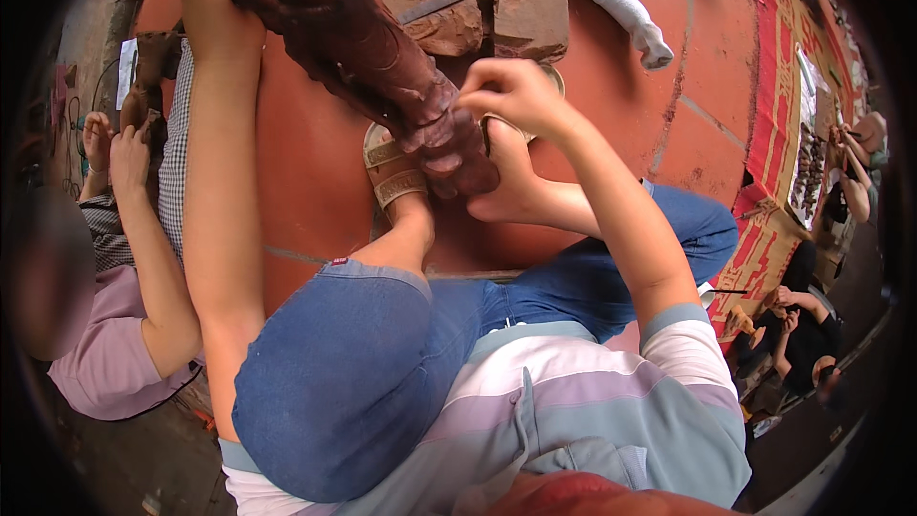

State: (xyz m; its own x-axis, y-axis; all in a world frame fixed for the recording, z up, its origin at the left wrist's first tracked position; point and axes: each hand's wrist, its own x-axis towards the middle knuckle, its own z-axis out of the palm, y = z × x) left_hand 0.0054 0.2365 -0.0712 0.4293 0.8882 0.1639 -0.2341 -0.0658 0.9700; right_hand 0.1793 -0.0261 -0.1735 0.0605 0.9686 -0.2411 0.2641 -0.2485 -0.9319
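Observation:
A long, dark reddish-brown wood carving [373, 48] slants from the upper left down to my feet. My left hand [218, 14] grips its far upper end, with the fingers partly hidden behind the carved parts. Close to its lower end, my right hand [516, 96] is closed in a pinch against the carved surface. Whatever lies between those fingertips is too small or covered to make out. The carving's lower end rests against my bare right foot [506, 177], beside my left foot in a tan sandal [394, 172].
Beyond my feet, rough wooden blocks [531, 14] lie on the red tiled floor [315, 182], with a flat grey strip [444, 0] across one. Another person's socked foot [630, 19] reaches in at the top. A co-worker [124, 325] sits at left; several people work by the patterned mat [764, 153] at right.

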